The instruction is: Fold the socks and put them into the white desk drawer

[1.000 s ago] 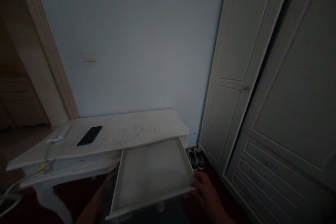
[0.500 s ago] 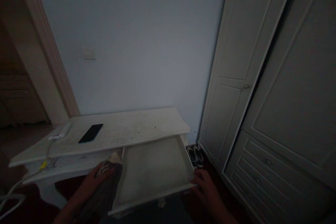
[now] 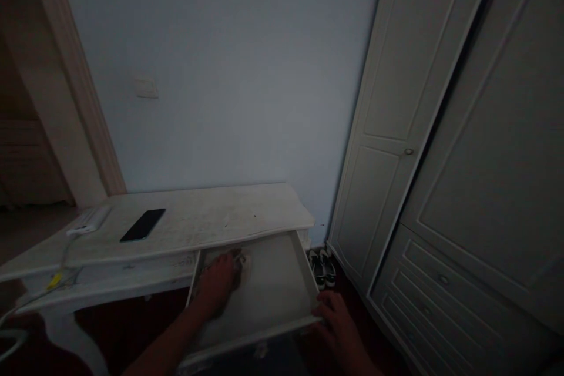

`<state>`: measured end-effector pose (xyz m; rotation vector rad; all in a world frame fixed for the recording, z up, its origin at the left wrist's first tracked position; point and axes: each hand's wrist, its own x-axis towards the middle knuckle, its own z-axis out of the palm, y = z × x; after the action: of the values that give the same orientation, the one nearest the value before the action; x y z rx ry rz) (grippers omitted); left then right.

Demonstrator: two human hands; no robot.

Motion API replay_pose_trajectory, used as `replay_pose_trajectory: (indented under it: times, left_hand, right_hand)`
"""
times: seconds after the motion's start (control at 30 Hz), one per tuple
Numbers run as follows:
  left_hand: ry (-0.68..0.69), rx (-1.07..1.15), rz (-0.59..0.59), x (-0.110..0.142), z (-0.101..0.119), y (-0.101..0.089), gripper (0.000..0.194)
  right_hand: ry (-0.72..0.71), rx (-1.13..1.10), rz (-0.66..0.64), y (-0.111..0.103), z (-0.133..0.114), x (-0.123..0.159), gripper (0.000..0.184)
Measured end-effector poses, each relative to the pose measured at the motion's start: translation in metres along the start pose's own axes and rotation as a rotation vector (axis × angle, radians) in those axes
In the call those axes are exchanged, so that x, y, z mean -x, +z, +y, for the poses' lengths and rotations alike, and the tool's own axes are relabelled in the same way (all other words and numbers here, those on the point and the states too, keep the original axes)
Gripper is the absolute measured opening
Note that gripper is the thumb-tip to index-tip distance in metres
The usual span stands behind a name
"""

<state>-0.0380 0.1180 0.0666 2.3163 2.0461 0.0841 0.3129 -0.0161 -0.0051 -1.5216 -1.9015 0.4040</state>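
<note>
A white drawer (image 3: 277, 285) stands pulled out from the white desk (image 3: 211, 208). My left hand (image 3: 215, 283) reaches into the drawer's back left part, its fingers closed on a crumpled patterned cloth (image 3: 242, 261). The cloth rests against the drawer bottom, partly covered by my hand. At the drawer's front right corner, my right hand (image 3: 335, 318) has its fingers bent over the rim, thumb on the near side.
On the desk top lie a dark phone (image 3: 143, 225) and a white power strip (image 3: 89, 220) with a cable. Black and white shoes (image 3: 323, 268) sit on the floor right of the desk. A white wardrobe (image 3: 388, 188) stands along the right side.
My left hand has moved right with the cloth, from outside the drawer's left side into the drawer. My right hand stays at the front right corner. The view has shifted slightly.
</note>
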Motion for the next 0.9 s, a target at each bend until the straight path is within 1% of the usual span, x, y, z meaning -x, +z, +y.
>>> replay_pose_trajectory:
  times: [0.07, 0.13, 0.23, 0.33, 0.43, 0.53, 0.6, 0.7, 0.77, 0.9]
  left_hand:
    - [-0.124, -0.010, 0.042, -0.006, 0.001, 0.002, 0.048]
    - [-0.198, -0.009, 0.061, -0.011, 0.005, 0.004, 0.047]
    - [-0.187, 0.015, 0.059, -0.019, 0.022, 0.009, 0.043]
    - [-0.108, 0.058, 0.033, -0.028, 0.052, 0.016, 0.041]
    - [0.016, 0.107, 0.005, -0.033, 0.090, 0.022, 0.043]
    - [0.158, 0.160, -0.049, -0.030, 0.126, 0.028, 0.048]
    - [0.248, 0.188, -0.104, -0.025, 0.144, 0.032, 0.047]
    - [0.348, 0.212, -0.179, -0.017, 0.156, 0.037, 0.045]
    - [0.407, 0.218, -0.237, -0.013, 0.154, 0.040, 0.046]
    - [0.540, 0.236, -0.403, -0.010, 0.144, 0.045, 0.046]
  right_hand:
    - [0.002, -0.010, 0.007, 0.002, 0.003, 0.001, 0.025]
    - [0.016, -0.012, 0.016, 0.004, 0.004, 0.002, 0.025]
    - [0.042, 0.000, 0.038, 0.006, 0.003, 0.003, 0.024]
    - [0.049, -0.001, 0.046, 0.009, 0.004, 0.006, 0.023]
    - [0.037, -0.003, 0.050, 0.012, 0.009, 0.007, 0.021]
    - [0.019, -0.002, 0.055, 0.017, 0.017, 0.007, 0.022]
    - [0.022, 0.000, 0.055, 0.020, 0.020, 0.007, 0.023]
    - [0.037, -0.010, 0.046, 0.021, 0.020, 0.006, 0.022]
    - [0.044, -0.031, 0.033, 0.019, 0.015, 0.006, 0.022]
    - [0.080, -0.037, 0.022, 0.013, 0.005, 0.004, 0.021]
